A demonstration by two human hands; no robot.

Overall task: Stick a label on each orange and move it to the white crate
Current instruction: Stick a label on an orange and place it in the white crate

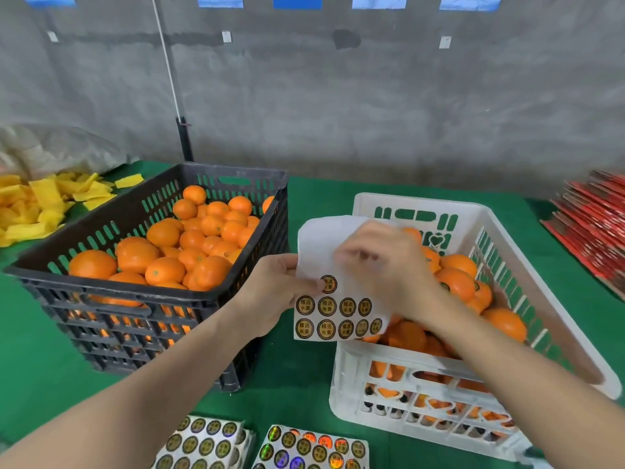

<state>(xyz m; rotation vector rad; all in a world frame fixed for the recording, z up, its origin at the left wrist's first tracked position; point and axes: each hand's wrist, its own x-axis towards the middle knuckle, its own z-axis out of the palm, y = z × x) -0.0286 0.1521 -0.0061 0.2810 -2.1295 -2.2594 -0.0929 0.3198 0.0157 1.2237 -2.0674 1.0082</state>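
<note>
My left hand (270, 292) pinches the left edge of a white label sheet (324, 252) that carries several round gold labels on its lower part. My right hand (382, 265) is over the sheet, blurred, with fingers curled at its upper middle; whether it pinches a label or the sheet I cannot tell. A black crate (148, 306) on the left holds many unlabelled oranges (189, 245). The white crate (406, 384) on the right holds several oranges (456, 282), some with labels showing.
Two more label sheets (209, 445) (311, 448) lie on the green table (297, 367) at the near edge. Yellow foam pieces (37, 204) are piled at far left, red packets (595, 231) at far right. A grey wall stands behind.
</note>
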